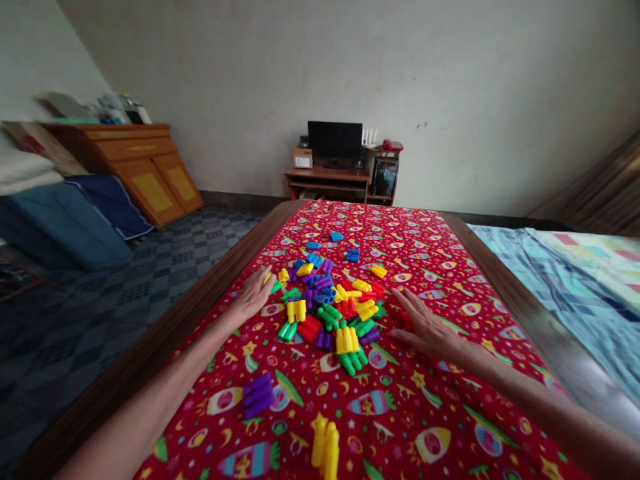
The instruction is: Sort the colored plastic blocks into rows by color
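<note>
Plastic building blocks [345, 310] in yellow, green, red, purple and blue lie in a loose heap on a red patterned cloth [400, 407]. At the heap's left edge is my left hand [254, 293], fingers stretched forward beside a green block [276, 287]; whether it touches that block is hard to tell. My right hand [427, 328] lies spread on the right side, next to a red block [406, 320] partly hidden by its fingers. Closer to me are a purple block [259, 395] and a yellow block [325, 447]. A few blue blocks [336, 236] lie farther out.
The cloth covers a table with a dark wooden edge [220, 263]. Against the far wall stands a desk [327, 175] with a monitor [335, 141]. A wooden cabinet [150, 177] is at the left, and a bed with a light blue sheet [560, 280] at the right.
</note>
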The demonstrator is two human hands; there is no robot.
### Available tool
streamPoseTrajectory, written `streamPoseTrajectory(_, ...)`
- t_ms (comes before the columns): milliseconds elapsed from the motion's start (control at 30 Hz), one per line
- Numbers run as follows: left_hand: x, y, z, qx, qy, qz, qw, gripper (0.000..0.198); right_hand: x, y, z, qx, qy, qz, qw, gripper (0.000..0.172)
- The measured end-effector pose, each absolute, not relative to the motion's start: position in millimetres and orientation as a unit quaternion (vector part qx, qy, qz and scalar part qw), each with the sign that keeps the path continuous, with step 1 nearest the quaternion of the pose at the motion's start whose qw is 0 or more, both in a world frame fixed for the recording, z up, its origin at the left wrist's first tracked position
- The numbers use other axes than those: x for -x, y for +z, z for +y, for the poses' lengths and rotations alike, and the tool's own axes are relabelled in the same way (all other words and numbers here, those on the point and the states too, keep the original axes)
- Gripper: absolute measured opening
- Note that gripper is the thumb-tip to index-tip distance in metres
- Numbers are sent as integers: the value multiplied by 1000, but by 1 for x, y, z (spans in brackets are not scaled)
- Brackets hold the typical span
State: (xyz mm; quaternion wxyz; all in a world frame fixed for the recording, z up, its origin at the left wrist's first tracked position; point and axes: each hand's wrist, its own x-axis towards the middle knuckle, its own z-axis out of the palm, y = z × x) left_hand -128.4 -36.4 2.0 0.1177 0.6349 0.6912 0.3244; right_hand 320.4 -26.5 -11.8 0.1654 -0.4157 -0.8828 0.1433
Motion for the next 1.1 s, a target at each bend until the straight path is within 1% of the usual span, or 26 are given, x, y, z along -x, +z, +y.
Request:
streamPoseTrajectory(67, 115, 1, -42, -651, 317, 674, 144, 72, -280, -14, -28, 387, 171, -881, 213, 77)
streamPoseTrajectory(167, 86, 13, -58, -704, 319, 615, 157, 71, -217, -7, -23, 353, 237, -872, 241, 70)
streamPoseTrajectory(200, 78, 19, -68, -722, 318, 598, 140, 71, -201, -3, -19, 336, 250, -873, 250, 70)
streamPoseTrajectory(267, 62, 31, -96, -765, 299, 566, 71, 70, -183, 4, -7, 311, 256, -871, 280, 67)
streamPoseTrajectory(333, 46, 41, -132, -829, 256, 497, 24, 67, -185, 7, 11, 317, 223, -863, 325, 61)
streamPoseTrajectory(433, 17, 42, -184, -919, 165, 358, -24, 65, -207, -2, 46, 413, 127, -818, 379, 54)
streamPoseTrajectory(500, -4, 35, -203, -948, 116, 284, -82, 53, -216, -14, 67, 495, 86, -779, 374, 50)
streamPoseTrajectory(567, -21, 27, -204, -956, 88, 257, -108, 43, -211, -23, 79, 528, 76, -767, 357, 47)
streamPoseTrajectory(633, -28, 21, -190, -951, 84, 280, -105, 34, -190, -25, 81, 499, 96, -786, 352, 45)
streamPoseTrajectory(700, -23, 20, -167, -937, 104, 314, -108, 32, -163, -20, 76, 444, 141, -815, 344, 46)
streamPoseTrajectory(800, -1, 25, -135, -911, 126, 374, -121, 26, -130, -1, 68, 377, 239, -840, 308, 50)
streamPoseTrajectory(867, 19, 28, -120, -893, 127, 414, -123, 24, -121, 14, 71, 353, 281, -839, 304, 52)
streamPoseTrajectory(967, 43, 26, -102, -867, 144, 461, -122, 26, -119, 35, 97, 370, 258, -835, 316, 54)
streamPoseTrajectory(1100, 60, 19, -69, -827, 213, 510, -98, 34, -111, 45, 150, 389, 189, -864, 260, 54)
